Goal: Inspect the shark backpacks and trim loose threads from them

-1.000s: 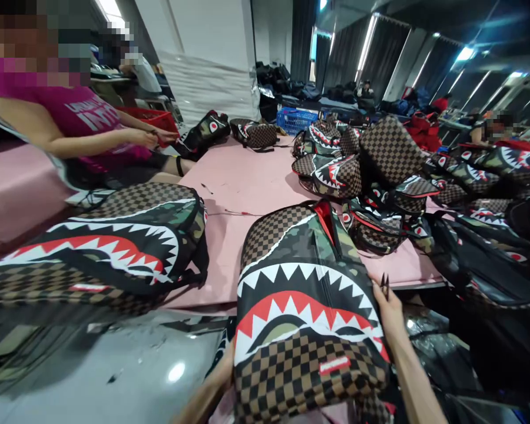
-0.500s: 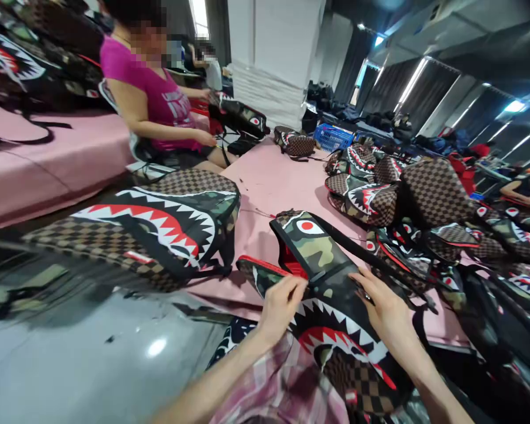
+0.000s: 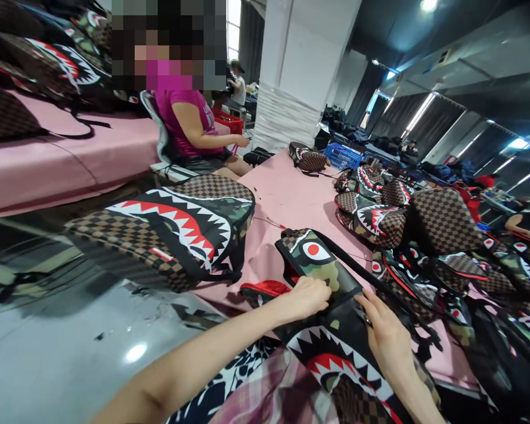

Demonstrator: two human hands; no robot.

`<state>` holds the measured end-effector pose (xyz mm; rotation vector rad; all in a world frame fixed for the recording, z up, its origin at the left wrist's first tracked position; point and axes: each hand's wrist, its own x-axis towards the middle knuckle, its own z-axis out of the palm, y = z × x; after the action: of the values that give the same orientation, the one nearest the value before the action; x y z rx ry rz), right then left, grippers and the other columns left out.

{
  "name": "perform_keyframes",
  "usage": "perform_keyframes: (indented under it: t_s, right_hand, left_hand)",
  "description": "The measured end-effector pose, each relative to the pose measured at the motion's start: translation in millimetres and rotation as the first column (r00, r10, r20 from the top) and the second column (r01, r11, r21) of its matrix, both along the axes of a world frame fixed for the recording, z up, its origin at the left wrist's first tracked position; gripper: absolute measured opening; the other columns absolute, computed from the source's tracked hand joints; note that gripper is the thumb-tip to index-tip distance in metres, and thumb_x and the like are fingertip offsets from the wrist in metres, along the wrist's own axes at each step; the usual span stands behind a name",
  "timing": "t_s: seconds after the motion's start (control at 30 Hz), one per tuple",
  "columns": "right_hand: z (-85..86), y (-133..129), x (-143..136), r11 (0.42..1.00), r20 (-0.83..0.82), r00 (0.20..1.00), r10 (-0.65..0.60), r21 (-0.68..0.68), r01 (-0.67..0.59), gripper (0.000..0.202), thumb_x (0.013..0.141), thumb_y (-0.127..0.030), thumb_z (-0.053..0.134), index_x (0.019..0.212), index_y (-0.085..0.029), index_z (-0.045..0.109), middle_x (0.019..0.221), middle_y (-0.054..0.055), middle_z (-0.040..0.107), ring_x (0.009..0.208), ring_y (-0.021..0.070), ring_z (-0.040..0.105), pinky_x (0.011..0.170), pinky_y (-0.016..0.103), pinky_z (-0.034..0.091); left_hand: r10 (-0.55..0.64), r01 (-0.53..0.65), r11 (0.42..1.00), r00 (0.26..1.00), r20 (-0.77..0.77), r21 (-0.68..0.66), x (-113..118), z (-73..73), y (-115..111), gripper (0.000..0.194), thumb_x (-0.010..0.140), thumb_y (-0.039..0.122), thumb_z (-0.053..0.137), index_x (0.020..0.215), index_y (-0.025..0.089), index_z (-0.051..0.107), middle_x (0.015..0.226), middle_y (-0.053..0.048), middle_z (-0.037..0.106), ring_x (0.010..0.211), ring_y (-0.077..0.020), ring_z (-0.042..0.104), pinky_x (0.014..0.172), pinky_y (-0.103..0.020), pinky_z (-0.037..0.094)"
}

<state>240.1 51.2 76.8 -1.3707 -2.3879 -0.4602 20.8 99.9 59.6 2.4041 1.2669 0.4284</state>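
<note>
A camouflage and brown-checked backpack (image 3: 324,277) with a shark-mouth print and a red-and-white eye lies across my lap and the table edge. Its top opening gapes, and a red-lined flap shows at the left. My left hand (image 3: 311,296) is closed, its fingers pinching at the camouflage panel beside the opening; the fingertips are partly hidden. On the far side of the same panel, my right hand (image 3: 384,324) grips the bag's edge between thumb and bent fingers. Something small and shiny shows at these fingers, too small to name.
Another shark-print backpack (image 3: 172,224) lies on its side at the left, overhanging the pink-covered table (image 3: 278,182). Several more backpacks (image 3: 446,218) are heaped at the right. A blue crate (image 3: 344,155) stands at the far end. A person in a magenta shirt (image 3: 189,121) sits across to the left.
My left hand has moved right, from the opening's rim onto the camouflage panel. My right hand stays at the bag's edge. The seated person no longer holds a bag at the table's edge.
</note>
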Motion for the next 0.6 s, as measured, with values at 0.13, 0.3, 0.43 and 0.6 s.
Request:
perform_keyframes:
  t_s: [0.13,0.3,0.43,0.6]
  right_hand:
    - [13.3,10.4,-12.9,0.975,0.006,0.975,0.222,0.03,-0.222,0.057,0.07,0.003,0.034,0.118,-0.02,0.054,0.129,0.006,0.053,0.121,0.0207,0.047,0.095,0.038,0.043]
    - [39.5,30.3,-36.4,0.932,0.013,0.94,0.342,-0.129,-0.338,0.05,0.073,0.001,0.036,0.113,-0.02,0.056,0.101,0.006,0.066,0.097,0.0208,0.059,0.083,0.038,0.045]
    - [51.7,21.0,-18.7,0.939,-0.218,0.926,0.309,-0.087,-0.334,0.03,0.084,-0.011,0.04,0.107,-0.021,0.057,0.084,0.005,0.064,0.081,0.0178,0.058,0.073,0.031,0.046]
    - [29.7,-6.0,35.6,0.99,-0.545,0.838,-0.022,-0.129,-0.058,0.018,0.086,-0.035,0.047,0.089,-0.022,0.059,0.063,0.0,0.057,0.058,0.0148,0.053,0.056,0.025,0.043]
  left_hand:
    - [0.092,-0.132,0.981,0.962,0.257,0.143,4.4,-18.0,-18.3,0.02,0.086,0.025,0.042,0.076,0.019,0.059,0.075,-0.005,0.059,0.062,-0.015,0.055,0.056,-0.025,0.037]
    - [0.183,-0.444,0.836,0.78,0.599,0.323,4.2,-19.0,-30.3,0.023,0.088,0.024,0.039,0.072,0.018,0.054,0.068,-0.003,0.054,0.063,-0.0134,0.049,0.063,-0.026,0.038]
    - [0.374,-0.739,0.636,0.546,0.75,0.221,-38.3,11.5,1.7,0.022,0.084,0.028,0.045,0.064,0.018,0.049,0.063,-0.001,0.05,0.064,-0.0137,0.045,0.069,-0.027,0.036]
    - [0.682,-0.687,0.551,0.043,0.73,-0.474,-93.2,10.1,55.5,0.025,0.071,0.025,0.055,0.053,0.018,0.04,0.053,0.005,0.038,0.059,-0.0107,0.04,0.062,-0.022,0.032]
